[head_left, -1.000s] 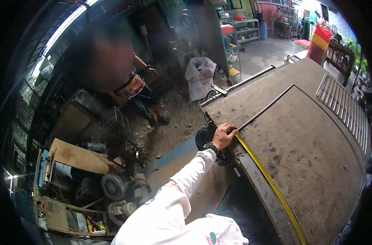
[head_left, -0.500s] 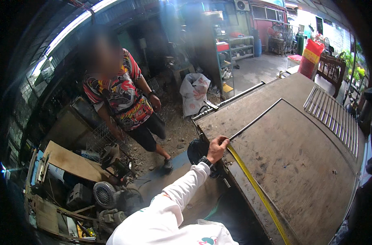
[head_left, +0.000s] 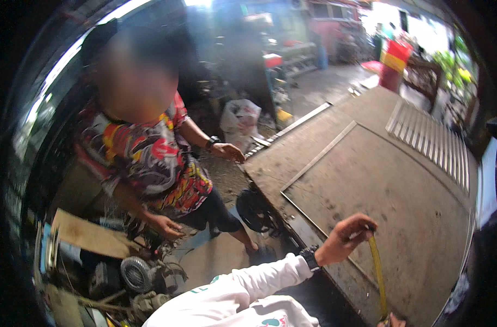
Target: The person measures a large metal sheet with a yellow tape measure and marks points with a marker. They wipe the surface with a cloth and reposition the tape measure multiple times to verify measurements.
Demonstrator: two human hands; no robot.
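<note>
My left hand (head_left: 346,238), with a dark watch at its wrist, is pinching the end of a yellow tape measure (head_left: 377,270) above the worn tabletop (head_left: 335,218). From there the blade runs down to my right hand (head_left: 392,321), of which only a few fingers show at the lower edge, closed around the tape's other end. The tape's case cannot be made out. Beneath the tape, a thin metal rod frame (head_left: 318,158) lies flat on the tabletop, one corner near its left edge.
A person (head_left: 150,147) in a patterned shirt stands at the table's far left corner, one hand by its edge. A slatted metal grille (head_left: 429,143) lies on the tabletop's right part. Motors (head_left: 136,272) and scrap crowd the lower left. A white sack (head_left: 241,120) sits behind.
My left hand has lifted off the frame's left side and come nearer with the tape's end. The other person has stepped closer to the table, and my right fingers have come into view.
</note>
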